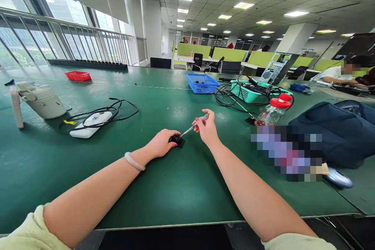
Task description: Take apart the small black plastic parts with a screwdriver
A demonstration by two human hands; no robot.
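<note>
My left hand [161, 142] rests on the green table [175, 187] with its fingers closed over a small black part [177, 139], pressing it down. My right hand [207, 128] pinches a slim screwdriver with a clear handle [195, 124]. The screwdriver slants down to the left and its tip meets the black part. A pale bangle [134, 161] sits on my left wrist.
A white device with a black cable [90, 124] and a beige kettle [41, 99] lie at the left. A blue basket [202, 83], a green basket with cables [252, 93], a red-capped bottle [274, 111] and a dark blue bag [331, 133] are at the right. A red tray [77, 75] sits far left. A person sits at the far right.
</note>
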